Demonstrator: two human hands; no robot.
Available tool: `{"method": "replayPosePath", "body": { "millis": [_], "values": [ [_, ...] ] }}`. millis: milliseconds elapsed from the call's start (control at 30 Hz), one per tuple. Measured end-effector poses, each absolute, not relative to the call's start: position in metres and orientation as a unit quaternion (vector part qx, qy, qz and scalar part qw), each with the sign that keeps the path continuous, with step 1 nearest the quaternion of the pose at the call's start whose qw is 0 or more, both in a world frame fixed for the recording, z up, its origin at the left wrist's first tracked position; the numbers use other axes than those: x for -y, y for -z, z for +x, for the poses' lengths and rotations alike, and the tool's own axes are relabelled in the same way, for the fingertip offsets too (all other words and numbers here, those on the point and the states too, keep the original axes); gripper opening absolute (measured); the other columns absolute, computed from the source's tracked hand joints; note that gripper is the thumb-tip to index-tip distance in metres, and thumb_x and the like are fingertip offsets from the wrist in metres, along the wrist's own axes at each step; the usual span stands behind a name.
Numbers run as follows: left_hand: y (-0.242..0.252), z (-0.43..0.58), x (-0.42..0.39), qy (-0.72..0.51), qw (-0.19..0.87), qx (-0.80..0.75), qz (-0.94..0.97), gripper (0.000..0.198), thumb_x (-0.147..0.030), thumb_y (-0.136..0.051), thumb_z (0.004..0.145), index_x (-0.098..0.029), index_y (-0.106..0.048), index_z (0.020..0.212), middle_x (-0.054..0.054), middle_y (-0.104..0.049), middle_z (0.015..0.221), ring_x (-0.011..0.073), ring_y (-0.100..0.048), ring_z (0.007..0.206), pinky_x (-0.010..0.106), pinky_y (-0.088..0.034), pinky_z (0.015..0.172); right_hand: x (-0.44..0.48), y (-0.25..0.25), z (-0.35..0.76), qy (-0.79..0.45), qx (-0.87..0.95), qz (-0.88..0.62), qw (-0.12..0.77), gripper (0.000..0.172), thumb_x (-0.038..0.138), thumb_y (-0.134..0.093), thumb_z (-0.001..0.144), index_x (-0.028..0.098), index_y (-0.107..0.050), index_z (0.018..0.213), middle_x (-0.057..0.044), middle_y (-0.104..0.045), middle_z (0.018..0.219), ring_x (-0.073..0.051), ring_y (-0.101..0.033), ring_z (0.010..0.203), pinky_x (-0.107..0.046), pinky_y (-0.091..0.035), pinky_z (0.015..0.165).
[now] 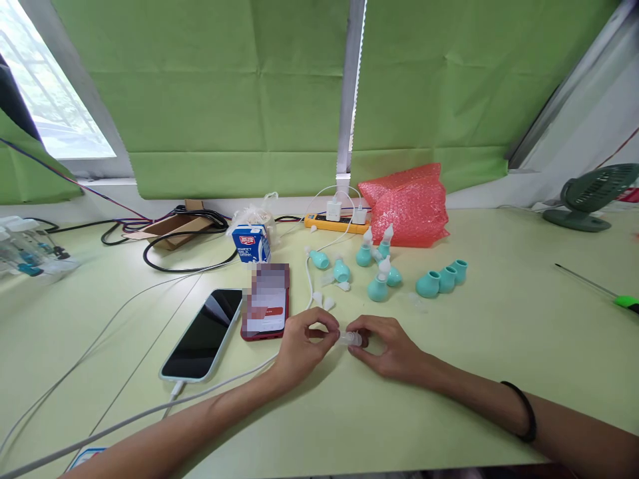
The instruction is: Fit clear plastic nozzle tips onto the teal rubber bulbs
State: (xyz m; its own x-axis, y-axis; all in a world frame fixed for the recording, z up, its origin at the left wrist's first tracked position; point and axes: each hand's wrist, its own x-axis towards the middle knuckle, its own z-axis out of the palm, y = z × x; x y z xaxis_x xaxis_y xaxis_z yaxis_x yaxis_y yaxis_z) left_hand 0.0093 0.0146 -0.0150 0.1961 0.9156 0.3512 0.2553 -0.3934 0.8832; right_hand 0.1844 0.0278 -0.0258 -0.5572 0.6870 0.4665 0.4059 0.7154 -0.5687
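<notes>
Between my two hands is a small clear plastic nozzle piece (pixel 352 338), held just above the table. The thumb and fingertips of my left hand (pixel 310 338) pinch its left end. My right hand (pixel 387 344) grips the other end, with its fingers curled round and partly hiding it. Beyond my hands lie several teal bulbs with white tips, one of them an upright teal bulb (pixel 378 289). A row of open teal bulbs (pixel 446 279) stands to the right. Small white tips (pixel 318 299) rest on the table near my left hand.
Two phones, a white-edged phone (pixel 202 336) and a red-cased phone (pixel 268 303), lie to the left, with a white cable alongside. A milk carton (pixel 252 243), an orange power strip (pixel 337 225) and a red bubble-wrap bag (pixel 409 207) stand behind. A screwdriver (pixel 594 285) and fan (pixel 584 198) are right.
</notes>
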Motion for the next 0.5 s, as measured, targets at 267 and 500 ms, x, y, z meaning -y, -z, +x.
{"method": "replayPosePath", "body": {
  "millis": [267,500],
  "values": [
    [0.0201,0.0110,-0.0085,-0.488,0.320,-0.362,0.727,0.012,-0.004,-0.054,0.068,-0.014,-0.057,0.063,0.004,-0.063,0.071,0.0136,-0.060,0.069,0.023,-0.049,0.061,-0.0286,0.0272,0.1860,-0.229,0.858,-0.299,0.349,0.015,0.016,-0.055,0.069,0.016,-0.057,0.084,-0.002,-0.056,0.067,-0.010,-0.050,0.056,-0.022,-0.043,0.054],
    [0.0196,0.0123,-0.0086,-0.478,0.234,-0.333,0.779,0.015,-0.005,-0.052,0.070,-0.016,-0.056,0.061,0.004,-0.063,0.070,0.0138,-0.059,0.068,0.023,-0.047,0.062,-0.0291,0.0285,0.1850,-0.280,0.837,-0.298,0.364,0.015,0.018,-0.059,0.067,0.016,-0.059,0.081,-0.002,-0.059,0.067,-0.011,-0.053,0.057,-0.022,-0.045,0.055]
  ]
}}
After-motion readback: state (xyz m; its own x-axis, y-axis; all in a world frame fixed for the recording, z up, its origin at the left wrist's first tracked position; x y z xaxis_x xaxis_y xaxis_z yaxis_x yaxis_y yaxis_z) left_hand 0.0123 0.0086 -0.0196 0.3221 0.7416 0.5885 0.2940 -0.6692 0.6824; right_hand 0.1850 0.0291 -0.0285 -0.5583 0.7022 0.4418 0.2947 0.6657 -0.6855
